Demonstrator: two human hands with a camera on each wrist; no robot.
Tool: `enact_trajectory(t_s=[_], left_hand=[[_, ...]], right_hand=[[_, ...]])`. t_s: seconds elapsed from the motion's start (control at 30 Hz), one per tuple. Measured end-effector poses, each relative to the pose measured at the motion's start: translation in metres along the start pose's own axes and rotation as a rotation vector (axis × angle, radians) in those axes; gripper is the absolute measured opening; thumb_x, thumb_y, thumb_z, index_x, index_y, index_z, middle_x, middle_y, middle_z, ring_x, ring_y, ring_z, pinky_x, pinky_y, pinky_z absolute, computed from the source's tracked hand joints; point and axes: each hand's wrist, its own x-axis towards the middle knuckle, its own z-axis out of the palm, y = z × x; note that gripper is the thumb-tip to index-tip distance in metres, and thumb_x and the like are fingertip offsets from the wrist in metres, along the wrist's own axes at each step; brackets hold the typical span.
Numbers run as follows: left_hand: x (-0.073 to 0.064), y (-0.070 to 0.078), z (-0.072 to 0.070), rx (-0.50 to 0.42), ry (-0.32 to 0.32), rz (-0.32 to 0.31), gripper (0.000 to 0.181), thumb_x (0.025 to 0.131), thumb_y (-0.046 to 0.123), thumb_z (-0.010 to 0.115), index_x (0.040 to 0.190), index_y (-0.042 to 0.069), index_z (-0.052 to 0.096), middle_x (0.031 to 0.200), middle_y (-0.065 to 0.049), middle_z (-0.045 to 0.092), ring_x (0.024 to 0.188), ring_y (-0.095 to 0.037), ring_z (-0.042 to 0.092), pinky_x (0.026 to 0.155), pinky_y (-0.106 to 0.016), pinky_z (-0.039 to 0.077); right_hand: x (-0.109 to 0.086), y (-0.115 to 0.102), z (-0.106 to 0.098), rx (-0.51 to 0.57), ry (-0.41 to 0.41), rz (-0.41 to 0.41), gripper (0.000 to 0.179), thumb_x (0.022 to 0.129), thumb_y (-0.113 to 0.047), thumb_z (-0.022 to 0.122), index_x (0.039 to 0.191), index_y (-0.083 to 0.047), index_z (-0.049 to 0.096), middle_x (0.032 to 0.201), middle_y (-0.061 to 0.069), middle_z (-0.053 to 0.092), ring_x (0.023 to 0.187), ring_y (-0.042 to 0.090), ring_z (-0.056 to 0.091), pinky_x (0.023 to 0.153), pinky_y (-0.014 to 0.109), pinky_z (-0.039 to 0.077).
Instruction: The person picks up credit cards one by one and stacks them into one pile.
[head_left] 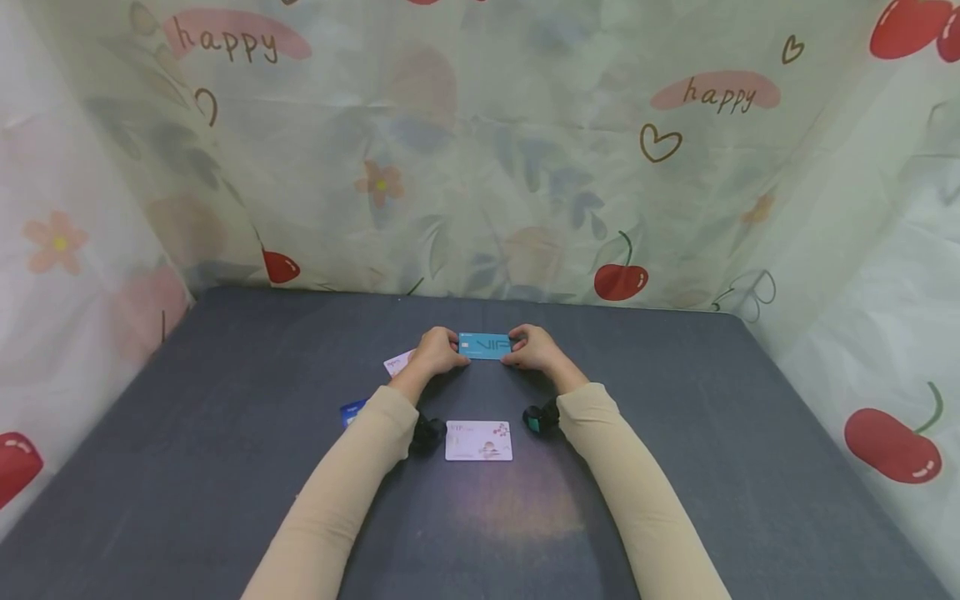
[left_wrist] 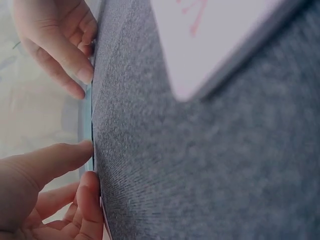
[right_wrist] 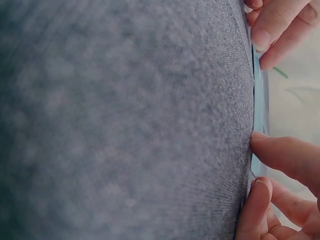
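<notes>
A teal bank-style card (head_left: 483, 346) with large dark lettering lies low over the grey tabletop, long side facing me. My left hand (head_left: 439, 352) holds its left end between thumb and fingers. The right hand (head_left: 534, 348) grips the opposite end in the same way. In the left wrist view the card (left_wrist: 87, 117) appears edge-on as a thin strip close along the cloth, with thumbs at its near edge. The right wrist view shows that same narrow edge of the card (right_wrist: 257, 105) between the hands.
Nearer to me, a pale pink VIP card (head_left: 478, 440) lies flat between the forearms. Another pinkish card (head_left: 399, 362) and a dark blue card (head_left: 351, 412) are partly covered by the left arm. A printed curtain (head_left: 480, 167) closes off the table's back edge.
</notes>
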Motion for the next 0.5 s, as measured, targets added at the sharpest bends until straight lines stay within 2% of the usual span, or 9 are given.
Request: enact_trajectory(t_s=[0.3,0.33,0.43,0.5], left_hand=[[-0.004,0.004,-0.001,-0.011,0.013,0.027,0.045,0.076,0.017,0.072,0.116,0.000,0.059,0.095,-0.009,0.060,0.081,-0.015,0.051,0.066,-0.021,0.039],[-0.002,0.003,-0.001,-0.018,0.008,0.020,0.046,0.075,0.017,0.072,0.116,0.000,0.059,0.096,-0.009,0.060,0.083,-0.016,0.051,0.068,-0.022,0.040],[0.003,-0.001,0.003,-0.029,0.024,0.072,0.046,0.074,0.021,0.074,0.114,0.002,0.061,0.099,-0.008,0.062,0.088,-0.016,0.054,0.076,-0.025,0.043],[0.034,-0.023,0.023,-0.035,0.064,0.104,0.046,0.069,0.025,0.077,0.109,0.005,0.064,0.096,-0.006,0.064,0.086,-0.016,0.054,0.075,-0.025,0.044]], right_hand=[[-0.001,-0.001,-0.001,0.021,-0.008,-0.003,0.052,0.076,-0.009,0.071,0.123,-0.002,0.050,0.099,0.013,0.057,0.066,0.012,0.053,0.063,0.023,0.048],[-0.001,-0.001,-0.001,0.027,-0.007,-0.003,0.052,0.076,-0.008,0.071,0.123,-0.002,0.050,0.100,0.013,0.057,0.066,0.012,0.053,0.063,0.023,0.048],[-0.001,-0.001,-0.001,0.037,-0.007,-0.003,0.052,0.075,-0.007,0.071,0.122,-0.001,0.050,0.100,0.014,0.057,0.066,0.012,0.053,0.064,0.024,0.049],[-0.001,-0.001,-0.001,0.045,-0.003,-0.004,0.052,0.075,-0.006,0.071,0.122,-0.001,0.050,0.100,0.014,0.057,0.065,0.012,0.053,0.063,0.024,0.049]])
